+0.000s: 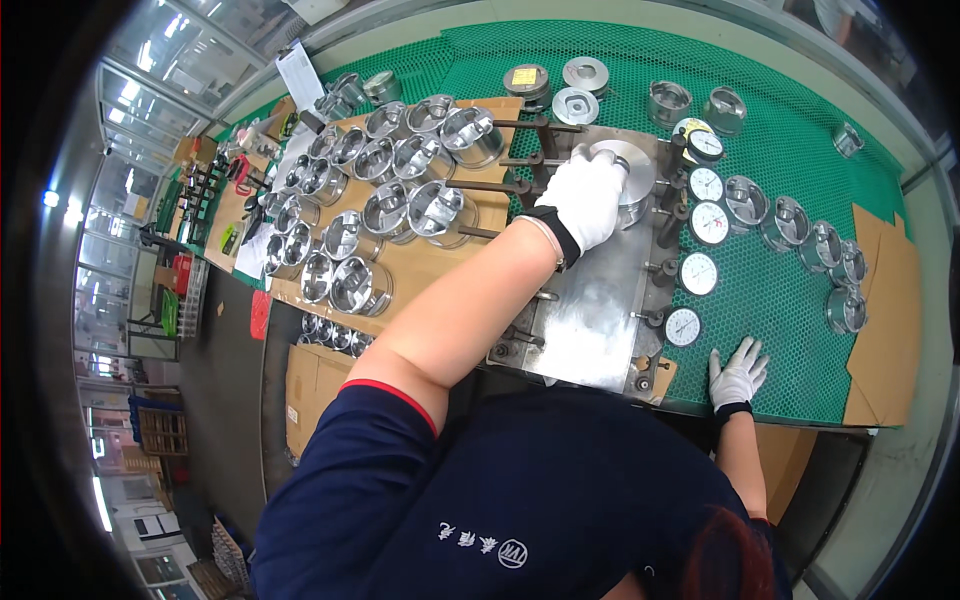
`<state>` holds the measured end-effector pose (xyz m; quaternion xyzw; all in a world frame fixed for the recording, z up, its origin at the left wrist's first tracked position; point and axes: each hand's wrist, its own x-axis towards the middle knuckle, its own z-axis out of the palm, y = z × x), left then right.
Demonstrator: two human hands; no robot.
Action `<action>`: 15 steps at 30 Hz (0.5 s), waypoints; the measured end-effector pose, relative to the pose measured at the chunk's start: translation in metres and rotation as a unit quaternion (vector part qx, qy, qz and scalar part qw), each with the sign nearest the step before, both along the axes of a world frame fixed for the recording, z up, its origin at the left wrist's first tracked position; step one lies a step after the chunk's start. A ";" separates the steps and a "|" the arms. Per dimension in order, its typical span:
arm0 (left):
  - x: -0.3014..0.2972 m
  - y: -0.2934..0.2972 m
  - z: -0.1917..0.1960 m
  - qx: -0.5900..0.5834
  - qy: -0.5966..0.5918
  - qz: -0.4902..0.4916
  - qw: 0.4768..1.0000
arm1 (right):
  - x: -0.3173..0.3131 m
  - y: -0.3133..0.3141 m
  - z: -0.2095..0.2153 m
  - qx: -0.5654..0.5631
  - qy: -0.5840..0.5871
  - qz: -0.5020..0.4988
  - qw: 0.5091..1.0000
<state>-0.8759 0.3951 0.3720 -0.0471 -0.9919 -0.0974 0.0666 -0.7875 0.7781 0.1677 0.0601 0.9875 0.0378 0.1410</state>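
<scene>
My left hand (585, 198), in a white glove with a black wristband, is closed around a shiny metal piston (634, 172) near the far end of a steel fixture plate (590, 315). The piston's flat round face points up, and the hand partly hides its side. My right hand (738, 377), also gloved in white, rests with fingers spread on the green mat (800, 385) by the near edge, holding nothing. Several round dial gauges (698, 273) line the plate's right side on dark posts. Dark rods (490, 187) stick out from its left side.
Many pistons (360, 287) stand in rows on cardboard (425, 275) at the left. More pistons (787, 222) form a curved line on the right, and several stand at the back, one with a yellow label (525, 78). Folded cardboard (888, 325) lies along the right edge.
</scene>
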 end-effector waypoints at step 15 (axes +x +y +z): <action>-0.007 0.005 0.008 -0.020 -0.012 0.001 1.000 | 0.001 0.002 -0.003 -0.012 0.008 0.003 1.000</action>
